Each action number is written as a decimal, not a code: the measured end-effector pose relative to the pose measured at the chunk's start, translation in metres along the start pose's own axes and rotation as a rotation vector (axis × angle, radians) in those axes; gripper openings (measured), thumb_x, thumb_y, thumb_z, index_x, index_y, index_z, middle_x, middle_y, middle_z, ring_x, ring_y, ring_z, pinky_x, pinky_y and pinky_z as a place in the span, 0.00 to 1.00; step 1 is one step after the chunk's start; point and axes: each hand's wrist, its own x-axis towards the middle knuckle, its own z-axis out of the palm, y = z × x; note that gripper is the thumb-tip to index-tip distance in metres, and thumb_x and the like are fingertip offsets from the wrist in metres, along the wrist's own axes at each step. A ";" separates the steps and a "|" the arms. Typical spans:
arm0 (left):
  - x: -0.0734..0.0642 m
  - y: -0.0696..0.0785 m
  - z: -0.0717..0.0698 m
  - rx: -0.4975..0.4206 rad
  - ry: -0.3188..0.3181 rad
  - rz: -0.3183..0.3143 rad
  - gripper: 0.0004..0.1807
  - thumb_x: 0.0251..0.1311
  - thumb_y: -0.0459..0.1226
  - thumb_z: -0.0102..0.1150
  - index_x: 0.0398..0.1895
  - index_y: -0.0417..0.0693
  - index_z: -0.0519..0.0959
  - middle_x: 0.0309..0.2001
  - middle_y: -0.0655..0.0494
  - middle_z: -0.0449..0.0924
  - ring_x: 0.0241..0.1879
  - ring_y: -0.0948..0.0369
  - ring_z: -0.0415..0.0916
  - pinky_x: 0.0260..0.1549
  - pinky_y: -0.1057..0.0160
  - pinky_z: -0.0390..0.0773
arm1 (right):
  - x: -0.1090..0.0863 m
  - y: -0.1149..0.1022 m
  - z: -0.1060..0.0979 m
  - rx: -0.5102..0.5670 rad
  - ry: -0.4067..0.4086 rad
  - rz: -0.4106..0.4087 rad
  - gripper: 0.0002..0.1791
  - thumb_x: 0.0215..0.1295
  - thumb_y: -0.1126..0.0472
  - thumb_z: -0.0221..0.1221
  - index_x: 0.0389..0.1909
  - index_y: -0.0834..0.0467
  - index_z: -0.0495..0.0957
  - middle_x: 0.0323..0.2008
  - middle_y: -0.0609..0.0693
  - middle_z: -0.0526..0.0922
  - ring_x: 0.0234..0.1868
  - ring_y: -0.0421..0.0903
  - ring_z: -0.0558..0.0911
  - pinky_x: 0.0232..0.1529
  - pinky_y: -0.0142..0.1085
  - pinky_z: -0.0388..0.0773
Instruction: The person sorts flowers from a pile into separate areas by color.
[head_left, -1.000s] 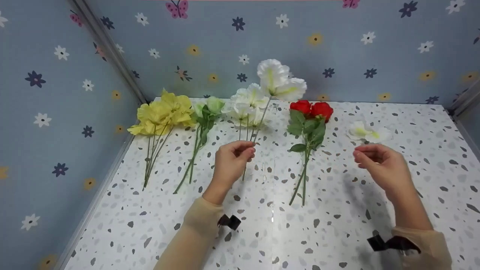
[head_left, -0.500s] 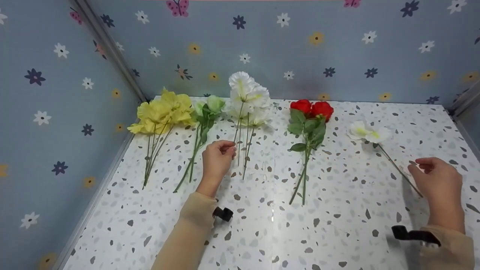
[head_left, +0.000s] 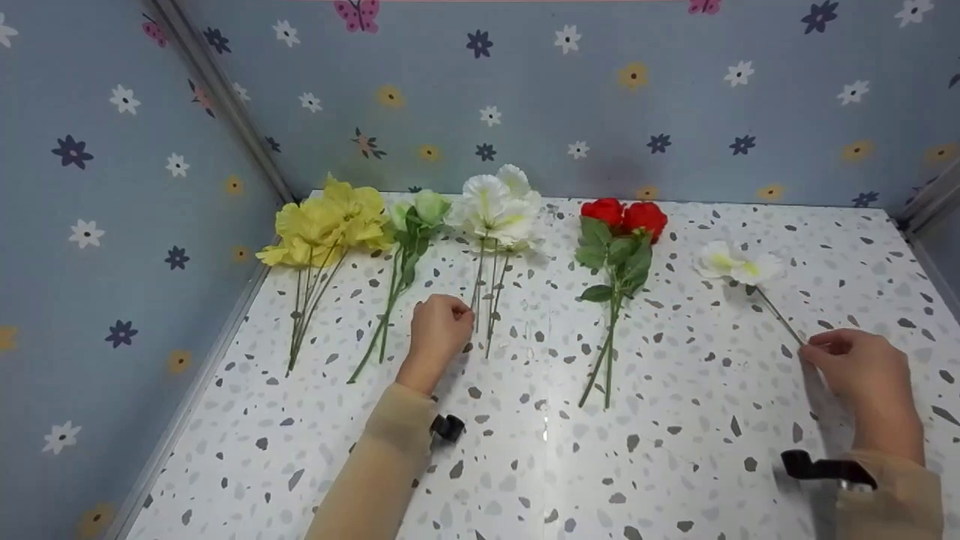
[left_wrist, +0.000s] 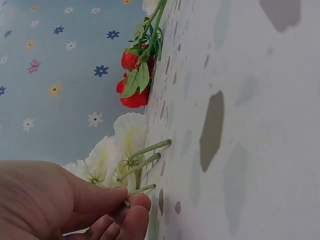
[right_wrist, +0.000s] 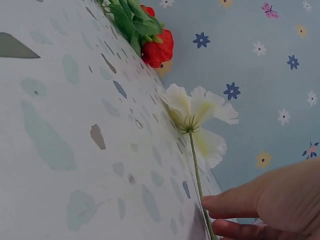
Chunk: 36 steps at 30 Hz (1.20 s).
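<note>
In the head view my left hand (head_left: 439, 330) pinches the stem of a white flower (head_left: 484, 202) whose bloom lies over the other white flowers (head_left: 521, 225) at the middle of the table. The left wrist view shows the stem's cut end poking out between thumb and index finger, beside several other stem ends (left_wrist: 159, 156). On the right, my right hand (head_left: 862, 367) holds the lower stem of a lone white flower (head_left: 735, 266) between thumb and fingers. Its bloom (right_wrist: 197, 120) stands close to the tabletop in the right wrist view, pale yellow streaks on its petals.
Red roses (head_left: 626, 221) with leafy stems lie between the two hands. Yellow flowers (head_left: 326, 229) and light green flowers (head_left: 427, 210) lie to the left. A blue patterned wall (head_left: 525, 90) stands behind the speckled white table (head_left: 675, 465), another at its left.
My left hand has moved left and lowered its white flower onto the other white ones. The right hand has moved right and taken hold of the lone white flower's stem.
</note>
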 end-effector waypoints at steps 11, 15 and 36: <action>-0.003 0.003 -0.001 0.059 -0.009 -0.002 0.26 0.69 0.32 0.63 0.11 0.53 0.70 0.11 0.61 0.65 0.17 0.56 0.65 0.26 0.56 0.67 | 0.002 -0.005 0.005 -0.012 0.010 0.046 0.17 0.81 0.60 0.61 0.61 0.67 0.82 0.57 0.70 0.82 0.56 0.68 0.78 0.51 0.59 0.76; -0.003 0.004 -0.001 0.088 0.000 0.017 0.23 0.69 0.34 0.65 0.13 0.51 0.73 0.14 0.59 0.70 0.20 0.54 0.70 0.26 0.55 0.70 | 0.003 -0.005 0.006 -0.020 0.007 0.044 0.18 0.81 0.58 0.62 0.60 0.67 0.82 0.57 0.70 0.82 0.56 0.68 0.78 0.52 0.60 0.76; -0.005 0.018 -0.013 0.040 -0.046 0.024 0.11 0.71 0.38 0.69 0.32 0.41 0.88 0.30 0.49 0.88 0.30 0.49 0.85 0.41 0.47 0.85 | 0.006 -0.001 0.002 -0.026 -0.052 -0.034 0.22 0.84 0.55 0.55 0.59 0.72 0.78 0.53 0.71 0.81 0.52 0.66 0.79 0.47 0.54 0.76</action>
